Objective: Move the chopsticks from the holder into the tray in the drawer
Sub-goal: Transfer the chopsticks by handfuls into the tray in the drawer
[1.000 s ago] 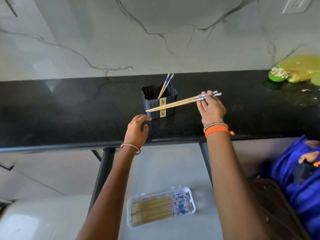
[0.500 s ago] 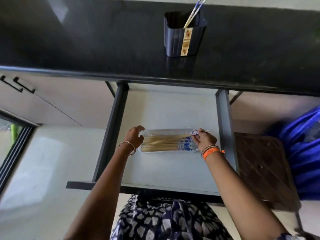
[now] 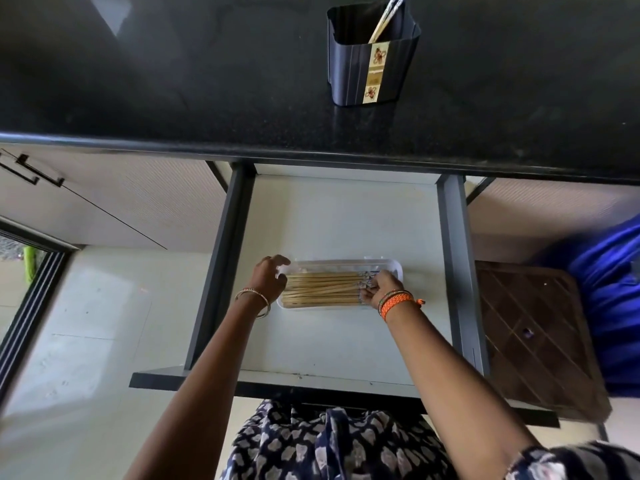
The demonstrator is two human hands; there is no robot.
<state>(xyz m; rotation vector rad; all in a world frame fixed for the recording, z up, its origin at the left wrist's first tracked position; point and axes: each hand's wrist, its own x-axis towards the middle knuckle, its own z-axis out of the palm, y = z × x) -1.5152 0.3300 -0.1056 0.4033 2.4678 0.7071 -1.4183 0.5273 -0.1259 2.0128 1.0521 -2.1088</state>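
Note:
A clear plastic tray [image 3: 393, 265] lies in the open white drawer [image 3: 346, 341], filled with several wooden chopsticks [image 3: 322, 289] lying side by side. My left hand [image 3: 268, 282] curls over the tray's left end. At the tray's right end, my right hand [image 3: 379, 289] grips the blue-patterned ends of the chopsticks, pressed down among the others. The dark ribbed holder [image 3: 349, 74] stands on the black counter above, with two blue-tipped chopsticks [image 3: 385, 19] leaning in it.
The black countertop [image 3: 173, 81] overhangs the drawer's back. Dark metal rails [image 3: 460, 271] run along both drawer sides. A brown wooden board [image 3: 540, 337] and blue cloth [image 3: 609, 289] lie to the right. Cabinet handles [image 3: 31, 169] sit at left.
My right hand carried a pair of chopsticks from above the counter down into the tray. My left hand dropped from the counter edge to the tray's left end. The view tilted down.

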